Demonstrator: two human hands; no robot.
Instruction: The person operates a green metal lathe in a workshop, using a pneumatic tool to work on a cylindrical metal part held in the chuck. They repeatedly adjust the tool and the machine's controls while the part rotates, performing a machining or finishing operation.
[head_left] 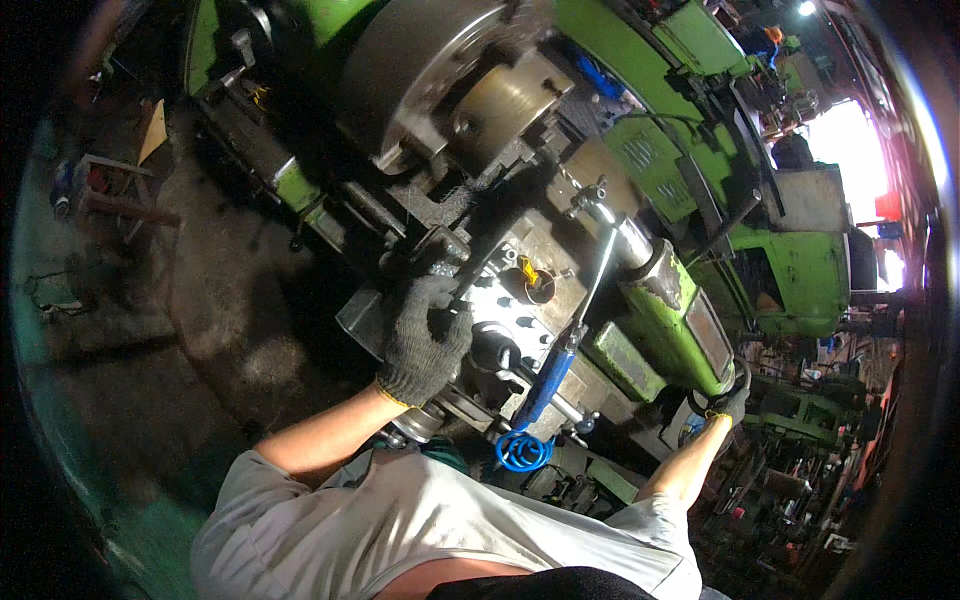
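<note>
My left hand (pixel 425 335), in a grey knit glove, is at the left side of the lathe's tool post (pixel 490 305). Its thumb and fingers are apart, with the fingertips near a dark metal block (pixel 442 250). Far to the right, my gloved right hand (pixel 732 404) is closed around the handwheel (pixel 743 375) at the end of the green tailstock (pixel 680 320). A drill bit (pixel 562 172) projects from the tailstock's drill chuck (pixel 592 197) toward a brass-toned round workpiece (pixel 510 100), which the big lathe chuck (pixel 430 75) grips. The chuck looks slightly blurred.
A blue-handled air gun (pixel 548 388) with a long thin nozzle lies across the carriage, its coiled blue hose (pixel 524 451) hanging at the near edge. Something yellow stands in a round cup (pixel 540 288) on the tool post. A small stand (pixel 115 195) is on the floor at left.
</note>
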